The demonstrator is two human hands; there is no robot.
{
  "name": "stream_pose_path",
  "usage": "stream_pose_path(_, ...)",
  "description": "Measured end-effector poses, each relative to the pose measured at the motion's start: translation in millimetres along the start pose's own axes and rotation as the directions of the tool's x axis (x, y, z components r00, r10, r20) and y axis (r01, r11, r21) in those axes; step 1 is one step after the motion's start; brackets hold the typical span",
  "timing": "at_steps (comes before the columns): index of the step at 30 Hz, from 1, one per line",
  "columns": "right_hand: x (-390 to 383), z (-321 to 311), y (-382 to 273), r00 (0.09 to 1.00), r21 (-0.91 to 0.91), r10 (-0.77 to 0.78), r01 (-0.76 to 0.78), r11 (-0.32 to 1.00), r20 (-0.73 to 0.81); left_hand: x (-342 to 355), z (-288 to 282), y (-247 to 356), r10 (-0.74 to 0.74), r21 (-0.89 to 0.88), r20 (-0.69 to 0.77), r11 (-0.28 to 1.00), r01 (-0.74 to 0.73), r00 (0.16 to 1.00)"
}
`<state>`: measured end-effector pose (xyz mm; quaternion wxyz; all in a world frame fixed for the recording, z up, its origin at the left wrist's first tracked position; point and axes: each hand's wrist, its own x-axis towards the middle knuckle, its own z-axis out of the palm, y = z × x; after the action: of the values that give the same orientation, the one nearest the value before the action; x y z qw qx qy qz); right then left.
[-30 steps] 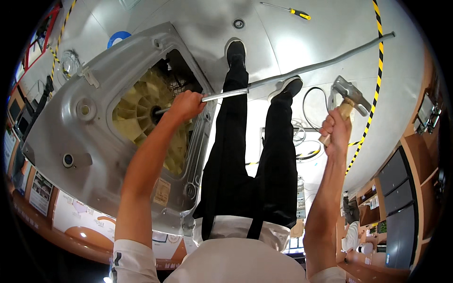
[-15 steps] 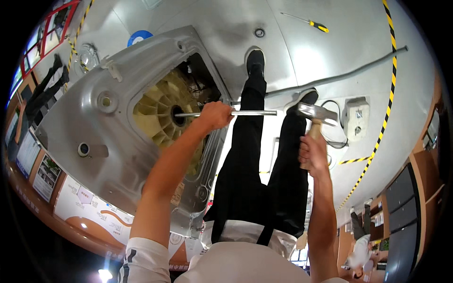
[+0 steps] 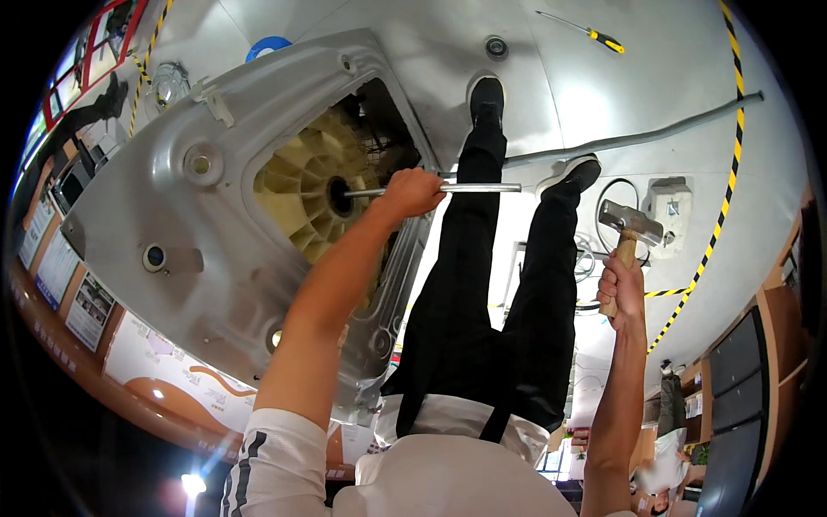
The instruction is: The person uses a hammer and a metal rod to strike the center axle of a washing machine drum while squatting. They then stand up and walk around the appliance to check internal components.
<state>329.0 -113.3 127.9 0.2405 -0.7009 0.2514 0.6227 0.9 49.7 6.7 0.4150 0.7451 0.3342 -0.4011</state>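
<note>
My left hand (image 3: pixel 413 192) is closed round a metal rod (image 3: pixel 484 188). One end of the rod sits at the dark round hub (image 3: pixel 342 196) of a yellowish ribbed plastic drum (image 3: pixel 293 177); its free end points right. The drum shows through the large opening of a grey metal appliance housing (image 3: pixel 198 250), which lies tilted at my left. In my right hand (image 3: pixel 622 289) is a hammer (image 3: pixel 631 221), gripped by its wooden handle with the steel head up. The hammer head is well apart from the rod's free end.
A yellow-and-black screwdriver (image 3: pixel 594 34) lies on the floor at the far right. A long grey hose (image 3: pixel 637 138) crosses the floor beyond my feet. A whitish box (image 3: pixel 671 211) and a black cable lie right of my foot. Another person (image 3: pixel 663 461) is at the lower right.
My right hand has swung the hammer to the right, away from the rod's end. The left hand keeps its grip on the rod. The whole view has shifted a little.
</note>
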Motion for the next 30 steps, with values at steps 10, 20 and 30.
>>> stream_pose_path(10, -1, -27, -71, 0.929, 0.189, -0.318, 0.353, 0.917, -0.192, -1, -4, -7, -0.021, -0.071, -0.072, 0.997, 0.016, 0.997)
stream_pose_path(20, 24, 90, 22, 0.965, -0.146, -0.011, 0.051, 0.988, 0.263, 2, 0, -23, -0.066, -0.136, -0.074, 0.989, 0.055, 0.995)
stream_pose_path(30, 18, -30, -71, 0.908, 0.224, -0.312, 0.377, 0.899, -0.280, 4, -6, -13, -0.022, -0.119, -0.142, 0.993, 0.005, 0.990)
